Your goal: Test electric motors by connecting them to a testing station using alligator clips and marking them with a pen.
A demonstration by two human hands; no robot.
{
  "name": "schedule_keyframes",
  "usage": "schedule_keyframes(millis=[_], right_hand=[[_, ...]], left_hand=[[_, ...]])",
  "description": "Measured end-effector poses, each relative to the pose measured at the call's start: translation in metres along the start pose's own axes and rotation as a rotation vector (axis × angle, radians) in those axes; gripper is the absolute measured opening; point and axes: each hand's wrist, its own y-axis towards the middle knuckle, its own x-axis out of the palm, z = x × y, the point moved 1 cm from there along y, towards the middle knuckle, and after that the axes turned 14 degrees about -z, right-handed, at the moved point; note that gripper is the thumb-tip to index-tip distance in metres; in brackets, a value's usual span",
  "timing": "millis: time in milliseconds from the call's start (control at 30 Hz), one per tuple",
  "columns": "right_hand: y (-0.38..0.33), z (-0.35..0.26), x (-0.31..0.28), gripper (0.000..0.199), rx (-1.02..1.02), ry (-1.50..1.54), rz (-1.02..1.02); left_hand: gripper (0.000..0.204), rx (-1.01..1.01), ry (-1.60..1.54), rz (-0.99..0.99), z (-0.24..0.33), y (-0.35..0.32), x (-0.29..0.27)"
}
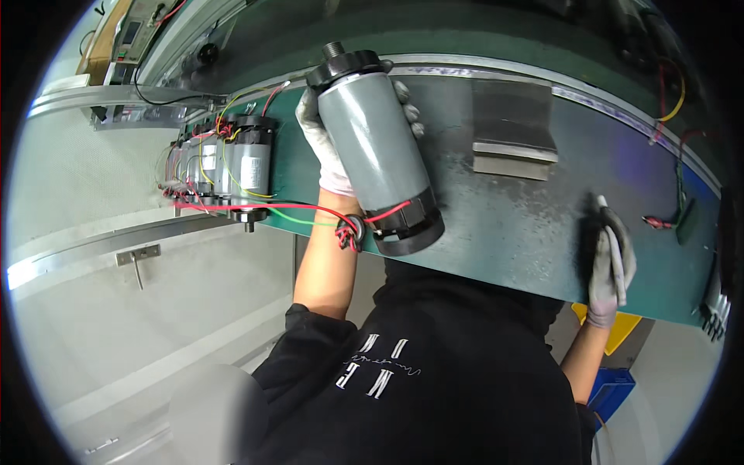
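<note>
Two gloved hands engaged: left hand [329, 147] clamped around grey cylindrical motor [377, 151] above green bench [504, 225]; right hand [607, 271] closed on white marker [612, 248].

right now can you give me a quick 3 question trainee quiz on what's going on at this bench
1. True or false: the left hand holds the grey motor clear of the worktop.
2. What does the right hand hold? A) a white pen B) a screwdriver C) nothing
3. Where is the row of motors: left or right of the held one?

Key
1. True
2. A, the white pen
3. Left, with red, yellow and green wires trailing from them.
</note>
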Motion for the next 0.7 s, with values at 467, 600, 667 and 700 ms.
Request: schedule_keyframes(millis=[467, 600, 667, 700], right_hand=[[0.041, -0.015, -0.015, 0.049, -0.135, -0.648, -0.017], [0.088, -0.038, -0.065, 0.051, -0.055, -0.623, -0.04], [0.144, -0.033, -0.075, 0.051, -0.242, -0.618, 0.037], [0.183, -0.039, -0.068, 0.051, -0.313, -0.584, 0.048]], left_hand=[[0.07, -0.44, 2.29, -0.083, 0.347, 0.161, -0.198], [0.059, -0.157, 2.967, -0.149, 0.289, 0.233, -0.198], [0.059, -0.3, 2.79, -0.151, 0.305, 0.251, -0.19], [0.058, -0.213, 2.774, -0.14, 0.321, 0.263, -0.189]])
